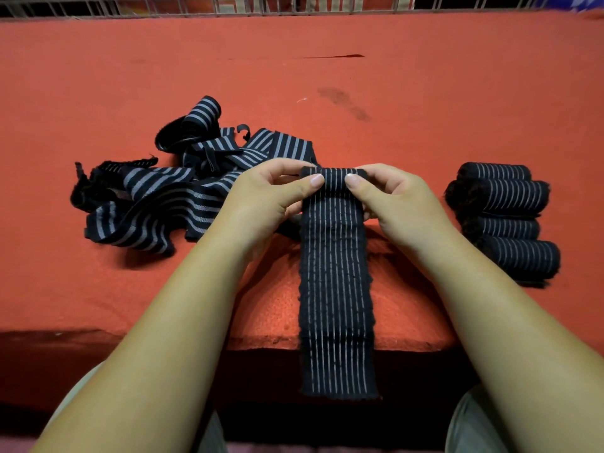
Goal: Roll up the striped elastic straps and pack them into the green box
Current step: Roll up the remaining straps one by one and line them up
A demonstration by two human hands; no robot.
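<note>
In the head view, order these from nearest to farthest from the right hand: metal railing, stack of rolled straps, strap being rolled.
1. Strap being rolled: pinched by the right hand, centre.
2. Stack of rolled straps: on the right.
3. Metal railing: far edge, top.

One wide-angle view, worn on the person's head, looks forward and steeply down over the red-covered table (425,93). The table's near edge crosses low in the frame; its far edge meets a metal railing (294,6) at the top. The left hand (261,194) and right hand (402,197) sit close, centre-frame.
</note>
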